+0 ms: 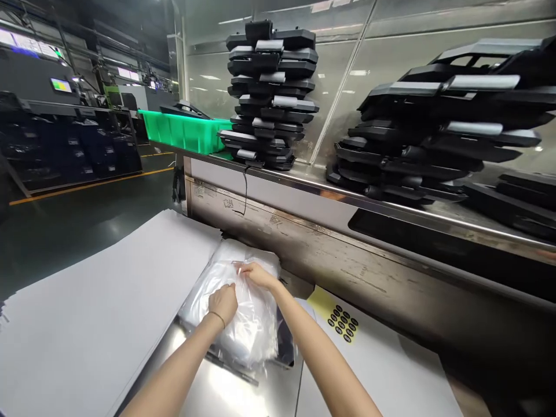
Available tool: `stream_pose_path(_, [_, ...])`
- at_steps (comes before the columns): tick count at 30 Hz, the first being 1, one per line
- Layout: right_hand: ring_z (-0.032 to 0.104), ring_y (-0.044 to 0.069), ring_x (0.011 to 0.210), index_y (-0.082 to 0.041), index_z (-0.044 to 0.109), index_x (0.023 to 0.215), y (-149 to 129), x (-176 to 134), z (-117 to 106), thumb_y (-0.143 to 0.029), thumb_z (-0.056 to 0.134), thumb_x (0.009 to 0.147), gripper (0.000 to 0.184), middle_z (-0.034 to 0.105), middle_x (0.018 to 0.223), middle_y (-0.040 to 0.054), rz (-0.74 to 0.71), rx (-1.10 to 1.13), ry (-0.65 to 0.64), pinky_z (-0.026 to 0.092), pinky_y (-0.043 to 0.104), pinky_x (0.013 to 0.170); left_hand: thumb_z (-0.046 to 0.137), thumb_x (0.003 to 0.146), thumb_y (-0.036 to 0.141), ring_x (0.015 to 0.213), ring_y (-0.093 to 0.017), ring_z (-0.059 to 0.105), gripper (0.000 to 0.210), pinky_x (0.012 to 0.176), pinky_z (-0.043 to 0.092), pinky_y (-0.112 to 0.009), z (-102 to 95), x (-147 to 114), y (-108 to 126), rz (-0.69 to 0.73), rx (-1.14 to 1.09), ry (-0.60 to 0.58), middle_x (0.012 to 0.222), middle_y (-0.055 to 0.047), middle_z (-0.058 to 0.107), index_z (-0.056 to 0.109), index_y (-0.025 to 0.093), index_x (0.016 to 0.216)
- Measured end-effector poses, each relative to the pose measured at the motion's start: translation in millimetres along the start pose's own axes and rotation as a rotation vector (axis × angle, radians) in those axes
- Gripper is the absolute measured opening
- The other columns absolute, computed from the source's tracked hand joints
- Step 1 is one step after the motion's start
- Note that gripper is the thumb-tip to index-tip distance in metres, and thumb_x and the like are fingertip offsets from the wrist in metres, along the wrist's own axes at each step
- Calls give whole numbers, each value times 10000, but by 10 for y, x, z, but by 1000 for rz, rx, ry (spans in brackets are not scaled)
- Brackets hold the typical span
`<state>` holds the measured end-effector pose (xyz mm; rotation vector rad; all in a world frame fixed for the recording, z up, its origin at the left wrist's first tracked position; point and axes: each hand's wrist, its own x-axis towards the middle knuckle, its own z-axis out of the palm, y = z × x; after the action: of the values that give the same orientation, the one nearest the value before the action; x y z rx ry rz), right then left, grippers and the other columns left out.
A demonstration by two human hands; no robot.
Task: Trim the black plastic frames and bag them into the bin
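A pile of clear plastic bags [247, 339] lies in front of me on the metal table top, its film shiny and wrinkled. My left hand [223, 303] is curled into a fist over the pile, and what its fingers hold is hidden. Farther up, my right hand [256, 274] pinches the edge of a clear plastic bag between thumb and fingers. Under the near right side of the pile a dark flat part [285, 341] peeks out.
White sheets [108, 295] are stacked at left. At right, a yellow sheet of round black stickers [343, 323] lies on white board. Black plastic parts stand in stacks [273, 87] on the shelf, beside a green bin [182, 132]. The shelf's metal edge runs across ahead.
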<state>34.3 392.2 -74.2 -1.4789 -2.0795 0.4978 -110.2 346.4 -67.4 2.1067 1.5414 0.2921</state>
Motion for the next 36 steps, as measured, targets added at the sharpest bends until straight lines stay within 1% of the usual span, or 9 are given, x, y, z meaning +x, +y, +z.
stream_pose_path(7, [518, 167, 894, -140, 510, 993, -365, -334, -229, -280, 447, 842, 215, 521, 1018, 57, 151, -4, 444, 436, 369, 762, 486, 786, 278, 901, -219, 544, 330, 761, 442, -448, -80, 34, 2, -46, 17, 17, 1061, -87, 541, 468, 154, 1091])
stream_pose_path(11, [535, 142, 820, -126, 530, 898, -845, -531, -119, -229, 398, 856, 172, 553, 907, 46, 76, 45, 408, 451, 304, 692, 487, 782, 300, 809, -198, 567, 385, 716, 456, -424, -322, -225, -176, -1, -161, 103, 976, -69, 567, 417, 164, 1136])
stream_pose_path(15, [549, 129, 813, -136, 533, 936, -1498, -547, 308, -224, 312, 858, 251, 580, 905, 65, -63, 104, 167, 457, 244, 673, 407, 821, 254, 721, -151, 549, 235, 691, 447, -354, -462, -1181, -640, 38, -388, 295, 808, -20, 568, 484, 153, 1019])
stream_pose_path(18, [509, 161, 977, -148, 536, 1022, -2045, -469, 860, -345, 377, 834, 315, 566, 1044, 82, -159, 95, -70, 402, 281, 842, 371, 820, 275, 656, -131, 521, 224, 621, 438, -268, -326, -2106, -1092, -68, -517, 398, 724, -18, 534, 533, 155, 918])
stream_pose_path(23, [155, 417, 1207, -52, 322, 1253, -2838, -410, 1954, -527, 578, 639, 818, 230, 1319, 250, -130, -69, -329, 201, 586, 893, 458, 752, 376, 578, -141, 531, 229, 529, 418, -238, 4, -3288, -1875, -337, -695, 488, 674, -15, 564, 602, 199, 771])
stream_pose_path(25, [109, 473, 1189, -7, 315, 1245, -3021, -421, 2264, -436, 618, 642, 799, 197, 1307, 303, -80, -161, -357, 160, 641, 852, 492, 718, 411, 564, -147, 532, 238, 530, 419, -241, 50, -3645, -2186, -448, -784, 528, 637, -4, 575, 612, 209, 757])
stream_pose_path(29, [342, 345, 1136, -69, 381, 1194, -3174, -396, 2470, -274, 456, 809, 443, 391, 1219, 229, -38, -293, -367, 296, 527, 857, 567, 612, 502, 430, -134, 461, 332, 411, 360, -239, 4, -4310, -2832, -700, -972, 639, 494, 29, 538, 620, 196, 729])
stream_pose_path(33, [568, 238, 840, -92, 343, 1212, -3358, -418, 2402, -168, 397, 816, 407, 595, 909, 142, -64, -337, -359, 426, 400, 718, 682, 436, 522, 366, -117, 418, 451, 345, 298, -224, -152, -4808, -3482, -876, -1164, 724, 413, 53, 512, 611, 169, 708])
stream_pose_path(36, [547, 245, 918, -135, 355, 1216, -3658, -658, 2455, -60, 329, 773, 450, 586, 994, 152, -208, -291, -373, 407, 383, 765, 688, 475, 492, 505, -159, 556, 474, 418, 395, -229, -384, -4967, -3934, -933, -1357, 732, 599, -2, 645, 593, 165, 804])
